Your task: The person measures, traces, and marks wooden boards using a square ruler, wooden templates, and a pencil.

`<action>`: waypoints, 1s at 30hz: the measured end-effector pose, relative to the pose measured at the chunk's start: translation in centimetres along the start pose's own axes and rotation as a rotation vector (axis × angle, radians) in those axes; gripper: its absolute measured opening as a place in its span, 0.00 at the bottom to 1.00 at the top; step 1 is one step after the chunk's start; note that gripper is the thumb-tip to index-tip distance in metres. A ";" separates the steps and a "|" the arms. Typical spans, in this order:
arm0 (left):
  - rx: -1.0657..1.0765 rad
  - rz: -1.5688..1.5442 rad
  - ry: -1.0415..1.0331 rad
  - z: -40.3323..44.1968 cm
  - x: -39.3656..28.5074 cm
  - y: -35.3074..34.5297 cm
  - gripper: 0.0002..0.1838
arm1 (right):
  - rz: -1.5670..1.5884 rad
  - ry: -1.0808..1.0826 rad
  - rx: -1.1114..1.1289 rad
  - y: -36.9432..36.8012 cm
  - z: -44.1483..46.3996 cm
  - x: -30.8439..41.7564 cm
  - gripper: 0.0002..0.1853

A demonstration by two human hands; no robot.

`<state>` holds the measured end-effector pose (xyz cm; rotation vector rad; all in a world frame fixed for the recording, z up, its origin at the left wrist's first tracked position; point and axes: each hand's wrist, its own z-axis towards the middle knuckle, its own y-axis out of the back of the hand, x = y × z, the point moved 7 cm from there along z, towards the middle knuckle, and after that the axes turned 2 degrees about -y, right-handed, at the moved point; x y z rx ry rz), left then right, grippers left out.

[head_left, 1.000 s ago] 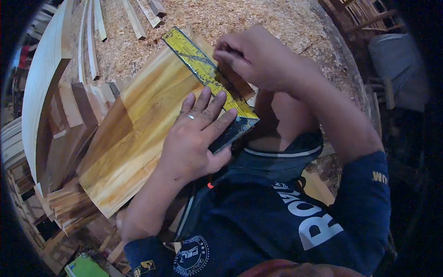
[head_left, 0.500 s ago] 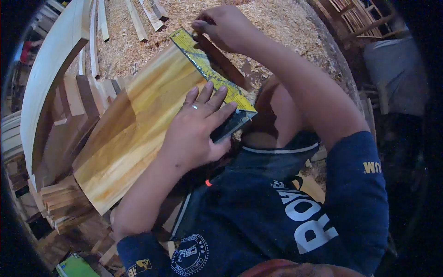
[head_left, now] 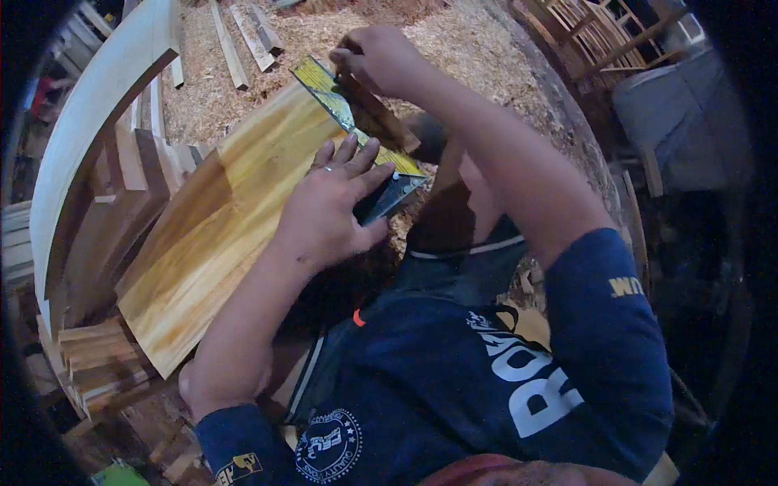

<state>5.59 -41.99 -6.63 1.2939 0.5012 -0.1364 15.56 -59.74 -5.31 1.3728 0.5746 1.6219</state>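
Observation:
A wide, yellowish wooden board [head_left: 219, 219] lies slanted in front of me, its grain running lengthwise. Across its far right end sits a worn yellow set square [head_left: 318, 78] with a dark stock. My left hand [head_left: 328, 206], wearing a ring, rests with fingers spread over the square and the board's edge, the thumb beside the stock. My right hand [head_left: 381, 61] is closed in a pinch near the far end of the square; what it pinches is too small to make out. A dark brown wooden edge [head_left: 381, 113] shows below it, beside the square.
A large curved pale wooden piece [head_left: 101, 121] rises at the left over stacked angled pieces [head_left: 138, 174]. Cut wood blocks [head_left: 101, 356] lie below. Wood shavings [head_left: 219, 109] and loose strips [head_left: 229, 49] cover the far ground. A grey cover [head_left: 681, 121] hangs at the right.
The view has shifted slightly, so board, square and both arms appear a little further left. The left hand stays on the square; the right hand remains pinched near the square's far end.

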 end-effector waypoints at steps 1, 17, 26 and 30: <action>-0.013 0.005 -0.006 -0.1 0.2 0.1 0.35 | 0.024 0.008 -0.016 -0.5 1.3 0.0 0.17; 0.016 -0.064 0.046 0.5 -0.3 0.6 0.35 | 0.468 -0.061 -0.082 -2.2 2.4 -3.3 0.15; -0.015 -0.056 0.047 0.2 -0.1 0.6 0.35 | 0.284 0.205 -0.036 -0.8 -3.7 -2.0 0.12; 0.020 -0.053 0.079 0.3 -0.1 0.6 0.35 | 0.129 0.075 0.292 2.6 -8.9 0.7 0.12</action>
